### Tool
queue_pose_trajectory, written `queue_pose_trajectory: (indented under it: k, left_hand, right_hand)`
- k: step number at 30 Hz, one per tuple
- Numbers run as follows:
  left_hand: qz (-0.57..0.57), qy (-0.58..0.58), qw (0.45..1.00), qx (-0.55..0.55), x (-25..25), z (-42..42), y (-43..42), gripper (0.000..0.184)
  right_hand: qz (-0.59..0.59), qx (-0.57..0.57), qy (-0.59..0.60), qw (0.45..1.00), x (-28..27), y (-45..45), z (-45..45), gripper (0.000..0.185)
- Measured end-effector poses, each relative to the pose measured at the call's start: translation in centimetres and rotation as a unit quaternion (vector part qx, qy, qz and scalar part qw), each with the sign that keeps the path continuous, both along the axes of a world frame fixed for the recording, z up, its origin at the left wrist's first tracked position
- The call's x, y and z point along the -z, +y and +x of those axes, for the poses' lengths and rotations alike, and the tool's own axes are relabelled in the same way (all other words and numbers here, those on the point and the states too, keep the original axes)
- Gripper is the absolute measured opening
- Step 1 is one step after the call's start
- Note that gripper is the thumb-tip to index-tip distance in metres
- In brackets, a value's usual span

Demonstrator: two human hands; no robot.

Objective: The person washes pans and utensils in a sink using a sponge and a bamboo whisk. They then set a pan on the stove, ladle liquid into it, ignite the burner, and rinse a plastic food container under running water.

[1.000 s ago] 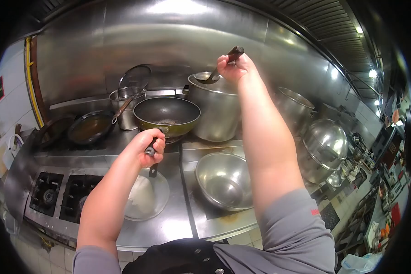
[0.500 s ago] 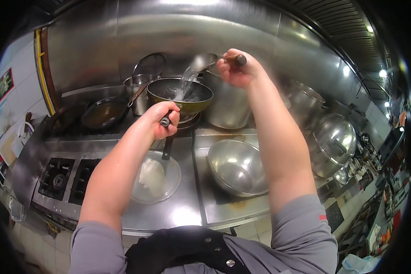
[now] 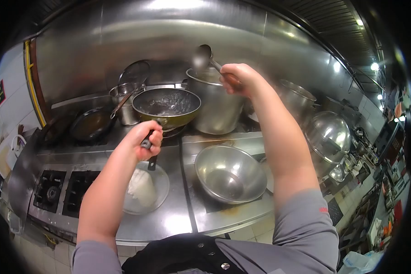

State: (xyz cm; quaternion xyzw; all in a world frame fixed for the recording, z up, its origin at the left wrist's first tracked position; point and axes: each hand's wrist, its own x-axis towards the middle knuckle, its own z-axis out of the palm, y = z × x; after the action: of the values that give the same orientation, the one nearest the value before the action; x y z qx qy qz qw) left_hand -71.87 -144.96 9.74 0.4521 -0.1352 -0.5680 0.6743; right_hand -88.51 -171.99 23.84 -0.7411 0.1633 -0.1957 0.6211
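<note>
My left hand (image 3: 146, 140) is closed around the black handle of a deep frying pan (image 3: 156, 117). The pan is dark inside and olive-yellow outside, and it stands over the back burner with rippling clear liquid (image 3: 169, 106) in it. My right hand (image 3: 239, 78) grips the brown handle of a ladle (image 3: 205, 52), raised above the rim of a tall stockpot (image 3: 219, 112). The ladle's bowl is tilted and partly blurred, and I cannot tell whether anything is in it. Below my left hand, a pale round dish (image 3: 162, 194) holds a white lump (image 3: 140, 186).
A wide steel bowl (image 3: 230, 176) sits on the counter at front centre. Left of the pan are a steel pot (image 3: 127, 114) and a dark pan with brown liquid (image 3: 92, 124). Gas burners (image 3: 50, 192) lie front left. A domed lid (image 3: 326, 137) stands at right.
Liquid was pouring from the ladle into the pan; the stream has ended. My right hand has lowered and turned the ladle, now above the stockpot. My left hand keeps the pan handle.
</note>
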Motion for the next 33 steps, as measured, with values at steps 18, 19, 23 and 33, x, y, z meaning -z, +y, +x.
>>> queue_pose_trajectory:
  k: [18,19,23,33]
  left_hand:
    - [0.018,0.021,0.999,-0.044,1.2,-1.7,-1.1,0.008]
    - [0.019,0.021,0.999,-0.045,1.2,-1.6,-1.3,0.008]
    - [0.015,0.030,0.999,-0.035,1.4,-0.8,-1.9,0.007]
    - [0.023,0.035,0.999,-0.034,1.4,0.5,-3.0,0.007]
  right_hand:
    - [0.278,0.056,0.028,0.959,5.2,-14.0,10.5,0.014]
    - [0.289,0.059,0.021,0.955,5.5,-14.0,10.9,0.014]
    - [0.329,0.028,-0.022,0.944,6.2,-14.5,11.1,0.016]
    - [0.490,0.022,-0.245,0.836,4.1,-13.6,9.5,0.019]
